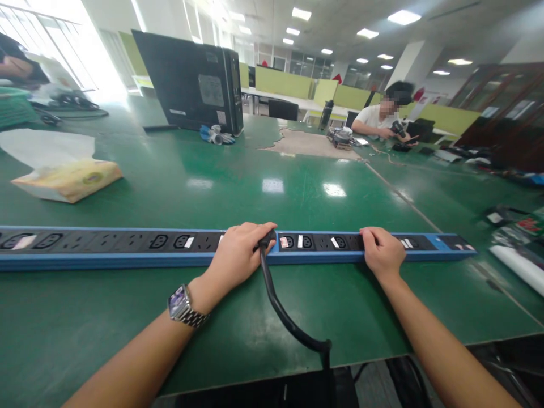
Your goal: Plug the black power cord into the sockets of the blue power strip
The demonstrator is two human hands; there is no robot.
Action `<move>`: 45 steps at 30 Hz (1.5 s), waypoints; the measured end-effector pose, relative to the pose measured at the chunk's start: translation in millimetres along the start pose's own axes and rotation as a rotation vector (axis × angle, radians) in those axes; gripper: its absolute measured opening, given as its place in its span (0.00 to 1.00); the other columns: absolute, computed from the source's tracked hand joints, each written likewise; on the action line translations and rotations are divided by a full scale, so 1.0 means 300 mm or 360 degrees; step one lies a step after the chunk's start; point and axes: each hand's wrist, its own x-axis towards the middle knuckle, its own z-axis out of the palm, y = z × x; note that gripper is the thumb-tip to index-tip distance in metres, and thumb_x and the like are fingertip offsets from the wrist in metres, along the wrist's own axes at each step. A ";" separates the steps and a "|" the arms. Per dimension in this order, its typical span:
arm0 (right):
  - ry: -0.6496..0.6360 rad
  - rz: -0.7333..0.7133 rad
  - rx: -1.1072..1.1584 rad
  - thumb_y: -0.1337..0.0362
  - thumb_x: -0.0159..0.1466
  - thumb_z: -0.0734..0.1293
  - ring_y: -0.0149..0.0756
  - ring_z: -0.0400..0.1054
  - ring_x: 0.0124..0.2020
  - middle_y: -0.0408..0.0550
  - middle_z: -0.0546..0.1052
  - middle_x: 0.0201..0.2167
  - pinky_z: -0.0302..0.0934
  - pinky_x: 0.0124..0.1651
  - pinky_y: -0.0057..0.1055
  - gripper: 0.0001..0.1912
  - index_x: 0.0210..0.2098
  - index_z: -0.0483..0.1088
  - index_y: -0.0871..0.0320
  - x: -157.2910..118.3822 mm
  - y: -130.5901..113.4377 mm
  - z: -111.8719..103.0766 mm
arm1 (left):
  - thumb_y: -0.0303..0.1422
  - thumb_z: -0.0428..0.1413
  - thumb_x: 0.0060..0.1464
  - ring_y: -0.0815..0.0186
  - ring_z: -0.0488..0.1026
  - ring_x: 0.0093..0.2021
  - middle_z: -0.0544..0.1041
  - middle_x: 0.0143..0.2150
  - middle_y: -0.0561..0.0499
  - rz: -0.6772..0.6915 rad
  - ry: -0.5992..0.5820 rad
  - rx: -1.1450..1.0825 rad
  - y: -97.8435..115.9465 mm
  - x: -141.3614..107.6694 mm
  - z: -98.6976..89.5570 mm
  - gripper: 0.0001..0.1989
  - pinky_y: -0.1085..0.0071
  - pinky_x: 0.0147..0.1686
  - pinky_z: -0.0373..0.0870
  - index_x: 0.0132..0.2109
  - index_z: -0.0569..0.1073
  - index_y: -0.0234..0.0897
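A long blue power strip with black sockets lies across the green table. Near its middle, my left hand is closed around the black plug at the strip, with a watch on that wrist. From the plug a thick black cable curves down over the table's front edge. My right hand rests on the strip further right, its fingers curled over the far edge and gripping it. The undersides of both hands are hidden.
A tissue box sits at the left on the green table. Behind are a black computer case, gloves and a bottle. A person sits at the far right. A white roll lies at the right.
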 end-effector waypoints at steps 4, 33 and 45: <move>-0.0009 -0.0021 0.0014 0.57 0.65 0.58 0.39 0.73 0.37 0.49 0.80 0.34 0.61 0.41 0.32 0.18 0.32 0.77 0.58 0.003 0.002 -0.002 | 0.35 0.49 0.62 0.60 0.73 0.49 0.78 0.48 0.45 0.0098 -0.0055 0.0105 0.004 -0.005 0.015 0.16 0.62 0.49 0.70 0.54 0.72 0.38; -0.0088 -0.0124 -0.0007 0.57 0.66 0.56 0.39 0.74 0.41 0.50 0.81 0.37 0.58 0.48 0.34 0.20 0.33 0.77 0.58 0.001 -0.007 -0.007 | 0.33 0.51 0.62 0.61 0.73 0.47 0.78 0.47 0.51 0.0172 -0.0198 0.0155 0.259 0.172 0.228 0.14 0.64 0.45 0.67 0.54 0.69 0.44; 0.0012 0.0038 0.0190 0.54 0.66 0.57 0.40 0.72 0.40 0.52 0.79 0.35 0.60 0.47 0.36 0.19 0.32 0.74 0.58 0.002 -0.044 -0.050 | 0.32 0.54 0.59 0.60 0.70 0.53 0.75 0.55 0.51 0.0140 -0.0137 0.0088 0.252 0.146 0.254 0.17 0.61 0.50 0.64 0.55 0.70 0.45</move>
